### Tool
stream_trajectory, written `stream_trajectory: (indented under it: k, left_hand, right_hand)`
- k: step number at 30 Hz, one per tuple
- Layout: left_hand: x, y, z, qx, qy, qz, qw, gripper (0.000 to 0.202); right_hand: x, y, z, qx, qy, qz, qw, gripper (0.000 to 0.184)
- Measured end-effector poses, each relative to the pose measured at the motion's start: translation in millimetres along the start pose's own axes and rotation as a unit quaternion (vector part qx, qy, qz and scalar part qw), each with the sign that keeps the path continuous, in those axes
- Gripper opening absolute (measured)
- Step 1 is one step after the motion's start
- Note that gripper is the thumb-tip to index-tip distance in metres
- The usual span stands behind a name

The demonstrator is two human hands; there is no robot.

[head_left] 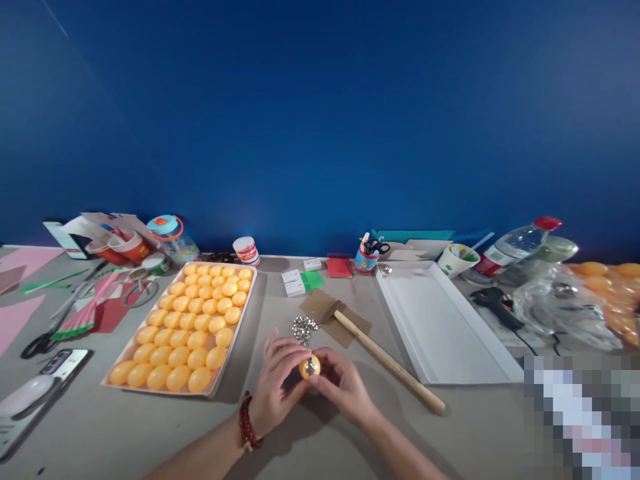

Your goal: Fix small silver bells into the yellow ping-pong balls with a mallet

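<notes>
Both my hands meet low in the middle of the table around one small yellow-orange ball (310, 367) with a small silver metal piece on it. My left hand (277, 383), a red bead bracelet on its wrist, curls its fingers round the ball from the left. My right hand (341, 383) pinches it from the right. Just beyond my fingers lies a small heap of silver metal pieces (304, 328). A tray (243, 323) filled with several rows of the same yellow balls sits to the left.
A wooden mallet (387, 361) lies on brown card, right of my hands. An empty white tray (440, 327) stands further right, then a glue gun (493, 307), bottle (515, 250) and plastic bags. Scissors (43, 340), pink paper, cups and phones crowd the left.
</notes>
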State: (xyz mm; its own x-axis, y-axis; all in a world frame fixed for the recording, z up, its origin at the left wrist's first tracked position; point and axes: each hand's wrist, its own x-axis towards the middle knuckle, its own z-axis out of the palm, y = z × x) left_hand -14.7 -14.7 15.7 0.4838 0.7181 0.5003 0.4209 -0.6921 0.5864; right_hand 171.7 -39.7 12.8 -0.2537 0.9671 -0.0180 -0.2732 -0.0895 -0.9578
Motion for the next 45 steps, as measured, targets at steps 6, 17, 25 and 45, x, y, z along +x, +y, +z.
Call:
stream_trajectory:
  k: [6, 17, 25, 45]
  left_hand:
    - [-3, -5, 3.7, -0.037, -0.004, 0.007, 0.999, 0.046]
    - [1, -3, 1.7, -0.044, -0.004, 0.025, 0.999, 0.035]
    - [2, -2, 0.8, -0.067, -0.018, 0.017, 0.997, 0.035]
    - [0, -3, 5.9, -0.153, -0.006, 0.005, 0.988, 0.052]
  right_hand:
    - [0, 2, -2, -0.017, 0.011, -0.011, 1.000, 0.033]
    - [0, 9, -2, -0.034, 0.018, -0.007, 0.999, 0.038]
    - [2, 11, -4, -0.063, 0.033, -0.012, 0.997, 0.042]
    - [3, 2, -5, 0.079, 0.026, 0.027, 0.996, 0.036]
